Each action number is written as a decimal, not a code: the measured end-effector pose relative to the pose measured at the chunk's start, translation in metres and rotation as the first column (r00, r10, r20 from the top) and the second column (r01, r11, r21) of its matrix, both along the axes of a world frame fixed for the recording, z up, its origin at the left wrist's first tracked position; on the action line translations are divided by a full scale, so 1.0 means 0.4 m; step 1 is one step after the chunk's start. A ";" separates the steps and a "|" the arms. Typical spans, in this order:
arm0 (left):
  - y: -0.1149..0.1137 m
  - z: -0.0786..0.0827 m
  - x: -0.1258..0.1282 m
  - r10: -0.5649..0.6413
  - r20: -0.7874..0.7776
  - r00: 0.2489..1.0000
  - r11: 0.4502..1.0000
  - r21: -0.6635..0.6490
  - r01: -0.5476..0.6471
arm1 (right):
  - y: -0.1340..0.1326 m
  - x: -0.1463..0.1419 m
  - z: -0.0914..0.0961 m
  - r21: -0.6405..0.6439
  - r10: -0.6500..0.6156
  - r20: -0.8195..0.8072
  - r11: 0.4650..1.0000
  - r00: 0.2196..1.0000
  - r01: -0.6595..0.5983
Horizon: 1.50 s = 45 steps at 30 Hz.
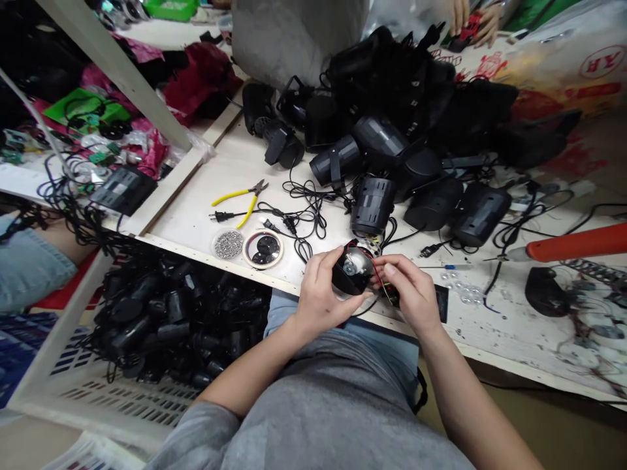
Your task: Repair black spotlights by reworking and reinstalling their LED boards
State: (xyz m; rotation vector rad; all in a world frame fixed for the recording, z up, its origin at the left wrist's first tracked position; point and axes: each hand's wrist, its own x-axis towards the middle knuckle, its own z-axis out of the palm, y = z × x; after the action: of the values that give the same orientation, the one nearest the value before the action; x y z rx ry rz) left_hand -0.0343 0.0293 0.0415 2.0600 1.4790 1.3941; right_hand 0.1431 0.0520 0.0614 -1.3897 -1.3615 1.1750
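At the table's front edge, my left hand [321,297] grips an opened black lamp housing [345,282] from its left side, fingers over the rim and thumb below. Inside the housing sit a small silvery motor part and a clear, rounded piece. My right hand [411,294] is closed at the housing's right side, its thumb and fingers pinching thin red wires [381,273] that run out of it. Beneath that hand a small circuit board [390,295] shows in part. Part of a flat black piece [442,304] lies to the right of my right hand.
Yellow-handled cutters [252,196], a dish of screws [228,245] and a tape ring [263,249] lie left. Black lamps [375,205] with cords are piled behind. A red-handled soldering iron [578,243] juts in from the right. A white crate [122,408] stands below. Another person's hands [487,26] work opposite.
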 end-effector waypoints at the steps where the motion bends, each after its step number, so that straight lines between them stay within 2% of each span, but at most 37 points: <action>1: 0.000 0.000 0.001 -0.001 0.002 1.000 1.000 0.002 0.001 | 0.000 0.000 -0.003 0.024 -0.008 0.022 1.000 1.000 0.007; 9: -0.002 0.002 0.006 0.014 -0.016 1.000 1.000 -0.025 -0.014 | 0.005 -0.007 -0.025 0.117 -0.079 0.119 0.991 0.990 0.065; 18: 0.001 -0.004 0.026 0.104 0.037 0.994 0.995 -0.015 -0.104 | 0.016 -0.008 -0.020 0.174 -0.068 0.168 0.984 0.983 0.038; 21: 0.001 0.005 0.021 0.057 0.086 0.995 0.997 -0.065 -0.051 | 0.026 -0.003 -0.026 0.166 -0.060 0.160 0.986 0.985 0.033; 23: 0.003 0.010 0.009 0.008 0.166 0.986 0.989 -0.145 0.016 | 0.034 0.000 -0.030 0.166 -0.058 0.153 0.986 0.986 0.032; 27: 0.025 0.006 -0.029 -0.045 0.318 0.947 0.926 -0.343 0.159 | 0.047 -0.002 -0.029 0.161 -0.033 0.140 0.987 0.990 0.010; 31: 0.064 -0.007 -0.062 -0.127 0.321 0.939 0.890 -0.380 0.250 | 0.052 -0.007 -0.021 0.136 0.012 0.127 0.990 0.992 -0.029; 38: 0.086 0.003 -0.066 -0.125 0.251 0.960 0.879 -0.420 0.224 | 0.060 0.003 -0.029 0.090 0.080 0.047 0.992 0.996 -0.084; 45: 0.092 0.002 -0.057 -0.090 0.257 0.962 0.898 -0.397 0.190 | 0.064 0.003 -0.026 0.129 0.054 0.112 0.989 0.992 -0.068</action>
State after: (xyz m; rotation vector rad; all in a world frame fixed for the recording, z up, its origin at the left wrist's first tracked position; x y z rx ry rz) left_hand -0.0571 0.0662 0.0421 1.6406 1.3563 1.0998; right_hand 0.1442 0.0777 0.0510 -1.3415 -1.5401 1.0405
